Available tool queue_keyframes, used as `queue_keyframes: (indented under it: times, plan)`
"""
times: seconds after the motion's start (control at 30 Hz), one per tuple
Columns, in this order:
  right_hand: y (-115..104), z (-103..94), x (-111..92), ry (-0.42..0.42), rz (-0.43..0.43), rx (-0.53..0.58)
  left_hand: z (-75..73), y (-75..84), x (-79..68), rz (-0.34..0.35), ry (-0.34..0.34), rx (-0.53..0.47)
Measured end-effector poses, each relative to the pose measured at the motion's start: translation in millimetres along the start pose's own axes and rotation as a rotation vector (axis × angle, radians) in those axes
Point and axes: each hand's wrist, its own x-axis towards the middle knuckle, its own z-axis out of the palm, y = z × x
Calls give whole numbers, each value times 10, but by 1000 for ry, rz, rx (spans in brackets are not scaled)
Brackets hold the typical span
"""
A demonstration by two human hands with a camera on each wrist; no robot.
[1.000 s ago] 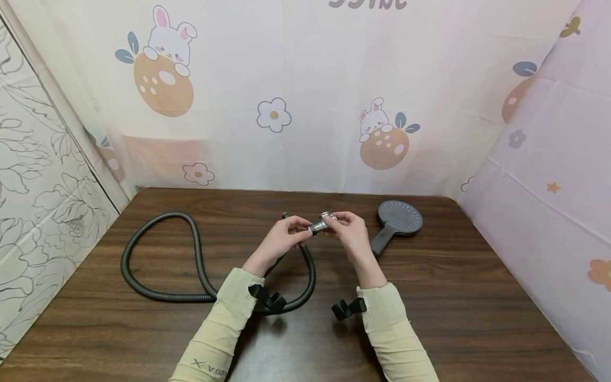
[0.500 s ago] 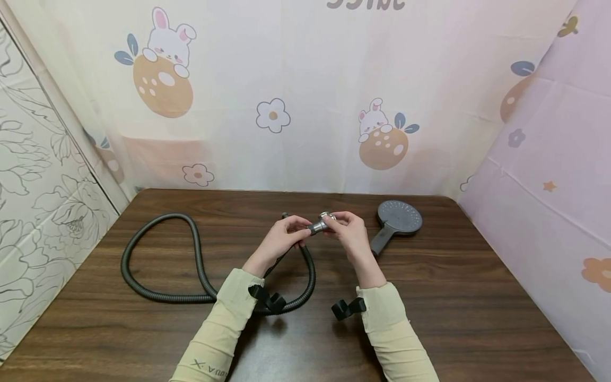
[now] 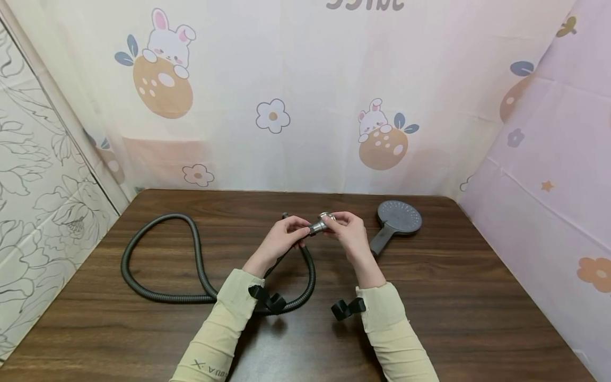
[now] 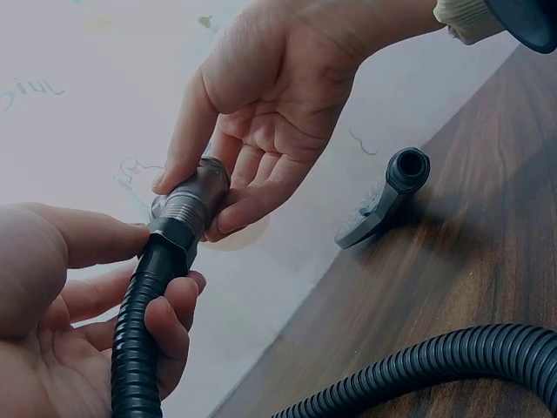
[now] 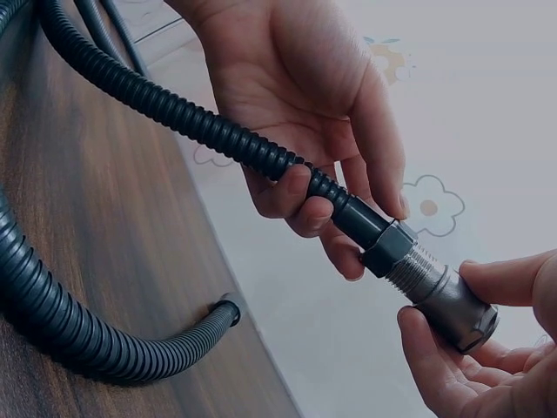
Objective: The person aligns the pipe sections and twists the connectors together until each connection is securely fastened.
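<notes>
Over the middle of the table, my left hand [image 3: 281, 237] holds the end of a black ribbed shower hose [image 4: 132, 348], thumb and fingers at its hex nut [image 5: 389, 248]. My right hand [image 3: 351, 233] pinches a silver metal connector [image 5: 457, 309] between thumb and fingers. The connector's threaded part [image 4: 184, 209] meets the nut in line, and some thread shows between nut and body. In the head view the fingers partly cover the joint. To the right of my right hand lies a dark grey shower head [image 3: 400, 217], its handle pointing toward me.
The hose's long loop [image 3: 126, 260] spreads over the left of the wooden table [image 3: 453, 318], and another bend passes under my left wrist. Its other end [image 5: 228, 306] rests on the table beyond my left hand. A patterned curtain [image 3: 315, 63] hangs behind the table.
My left thumb has shifted very slightly at the hose nut. Both hands, the connector and the shower head otherwise stay in place.
</notes>
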Motion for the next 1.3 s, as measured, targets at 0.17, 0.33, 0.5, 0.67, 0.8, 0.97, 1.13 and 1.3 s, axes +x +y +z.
queue_keyframes:
  times: [0.17,0.33,0.5,0.67,0.8,0.97,1.13,1.3]
  plan:
    - [1,5,-2,1,4,3,0,-14,-9,-9,-16,-11]
    - [8,11,-9,5,11,3,3,-28,-19,-13,-23,-6]
    - [25,12,-21,3,17,3,6,-43,-28,-15,-8,22]
    - [41,14,-24,0,11,-3,7,-56,-27,-17,-9,11]
    - [42,14,-27,0,9,4,11,-64,-22,-15,-13,2]
    - [36,8,-27,-4,8,3,13,-73,-17,-22,-7,4]
    - [20,0,-11,-7,13,7,1,-53,-5,-18,-6,-1]
    - [0,-2,11,-6,10,13,-19,-6,4,-18,-8,-8]
